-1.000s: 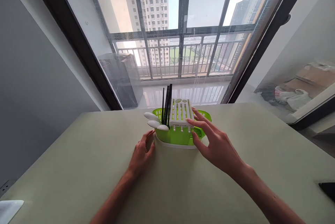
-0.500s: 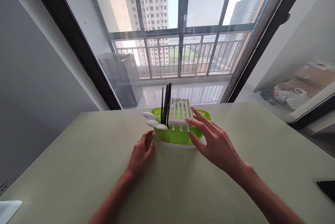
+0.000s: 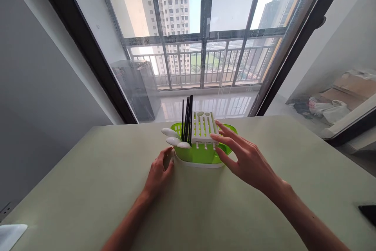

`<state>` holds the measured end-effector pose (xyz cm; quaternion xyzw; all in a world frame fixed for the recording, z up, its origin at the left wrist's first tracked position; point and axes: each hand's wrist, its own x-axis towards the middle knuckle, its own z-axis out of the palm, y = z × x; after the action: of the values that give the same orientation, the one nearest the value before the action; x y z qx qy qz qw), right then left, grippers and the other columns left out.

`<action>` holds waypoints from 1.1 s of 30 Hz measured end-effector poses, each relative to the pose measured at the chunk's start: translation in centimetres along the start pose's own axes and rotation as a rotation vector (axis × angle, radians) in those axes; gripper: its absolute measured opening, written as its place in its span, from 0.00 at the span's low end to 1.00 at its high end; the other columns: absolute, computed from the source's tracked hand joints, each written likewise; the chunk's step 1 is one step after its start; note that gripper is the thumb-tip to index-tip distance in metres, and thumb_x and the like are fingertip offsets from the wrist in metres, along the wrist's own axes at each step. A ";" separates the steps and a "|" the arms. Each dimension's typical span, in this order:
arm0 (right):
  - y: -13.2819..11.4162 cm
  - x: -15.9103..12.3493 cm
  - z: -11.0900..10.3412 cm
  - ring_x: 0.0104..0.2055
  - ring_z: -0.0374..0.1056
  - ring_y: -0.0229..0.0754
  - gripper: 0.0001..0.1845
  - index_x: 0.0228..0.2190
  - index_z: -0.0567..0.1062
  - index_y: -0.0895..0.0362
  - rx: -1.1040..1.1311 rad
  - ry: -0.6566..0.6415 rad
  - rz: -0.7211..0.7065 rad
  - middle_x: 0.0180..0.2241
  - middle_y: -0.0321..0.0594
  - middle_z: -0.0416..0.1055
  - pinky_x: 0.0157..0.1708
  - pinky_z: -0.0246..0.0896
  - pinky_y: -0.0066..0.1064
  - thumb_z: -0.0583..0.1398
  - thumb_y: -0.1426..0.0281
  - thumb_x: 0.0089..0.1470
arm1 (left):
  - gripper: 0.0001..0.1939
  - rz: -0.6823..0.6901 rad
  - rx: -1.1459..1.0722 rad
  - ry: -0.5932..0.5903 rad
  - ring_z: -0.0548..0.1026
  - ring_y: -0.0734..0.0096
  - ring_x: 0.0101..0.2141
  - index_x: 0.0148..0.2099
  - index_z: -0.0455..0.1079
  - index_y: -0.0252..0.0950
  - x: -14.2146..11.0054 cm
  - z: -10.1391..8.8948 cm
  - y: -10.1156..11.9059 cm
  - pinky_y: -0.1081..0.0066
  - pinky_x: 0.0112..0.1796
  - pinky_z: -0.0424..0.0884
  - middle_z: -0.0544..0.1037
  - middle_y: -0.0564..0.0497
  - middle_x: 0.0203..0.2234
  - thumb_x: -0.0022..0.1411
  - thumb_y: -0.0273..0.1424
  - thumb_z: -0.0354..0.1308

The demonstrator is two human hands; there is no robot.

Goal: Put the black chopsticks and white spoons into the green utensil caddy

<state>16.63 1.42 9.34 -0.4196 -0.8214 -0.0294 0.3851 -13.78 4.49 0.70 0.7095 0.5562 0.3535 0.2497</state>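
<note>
A green cutlery holder (image 3: 188,156) with a white base stands on the table. Several black chopsticks (image 3: 190,121) rise from its left part, and three white spoons (image 3: 173,141) hang over the left rim, bowls outward. A white slotted rack (image 3: 203,139) with small hooks along its front sits over the middle. Fingers loosely bent and apart, my left hand (image 3: 158,168) rests on the table against the holder's left end. My right hand (image 3: 249,159) is spread over the right side, its fingertips at the rack's right edge; whether they press on it I cannot tell.
The pale green table (image 3: 96,180) ends at a large window (image 3: 202,59) with a balcony behind it. A white object (image 3: 11,233) lies at the table's lower left, and a black one (image 3: 368,212) at the right edge.
My right hand has shifted slightly to the right, with its thumb farther from the holder's front. The camera view has moved a little; the left hand keeps its place beside the holder.
</note>
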 end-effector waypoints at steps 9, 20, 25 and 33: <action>0.2 0.0 -0.4 0.63 0.68 0.54 0.16 0.55 0.72 0.51 0.016 -0.014 -0.002 0.69 0.47 0.59 0.49 0.79 0.47 0.57 0.69 0.68 | 0.22 0.013 -0.039 0.004 0.75 0.57 0.59 0.63 0.65 0.41 0.0 0.0 0.2 0.55 0.59 0.71 0.76 0.44 0.60 0.69 0.40 0.53; 0.3 0.0 -0.6 0.62 0.69 0.54 0.14 0.54 0.72 0.52 0.009 -0.022 -0.018 0.68 0.45 0.61 0.49 0.80 0.49 0.58 0.69 0.68 | 0.22 0.013 -0.044 0.014 0.76 0.57 0.58 0.62 0.65 0.40 0.0 0.1 -0.4 0.56 0.59 0.71 0.76 0.43 0.59 0.70 0.40 0.53; 0.2 0.1 -0.7 0.62 0.69 0.54 0.14 0.54 0.72 0.51 0.031 -0.021 -0.006 0.68 0.46 0.62 0.48 0.80 0.48 0.58 0.69 0.68 | 0.21 0.003 -0.089 0.032 0.77 0.58 0.57 0.60 0.66 0.38 0.1 0.1 -0.3 0.56 0.58 0.72 0.76 0.41 0.59 0.70 0.41 0.53; 0.1 0.1 -0.6 0.60 0.71 0.52 0.14 0.54 0.72 0.51 0.078 -0.026 0.023 0.69 0.47 0.59 0.46 0.81 0.46 0.56 0.67 0.69 | 0.27 -0.069 -0.112 0.211 0.77 0.55 0.54 0.57 0.67 0.37 0.4 -0.3 0.3 0.55 0.55 0.72 0.78 0.39 0.55 0.72 0.53 0.46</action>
<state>17.00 1.35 9.80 -0.4142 -0.8220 0.0126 0.3906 -13.79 4.80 1.20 0.6339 0.5829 0.4477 0.2410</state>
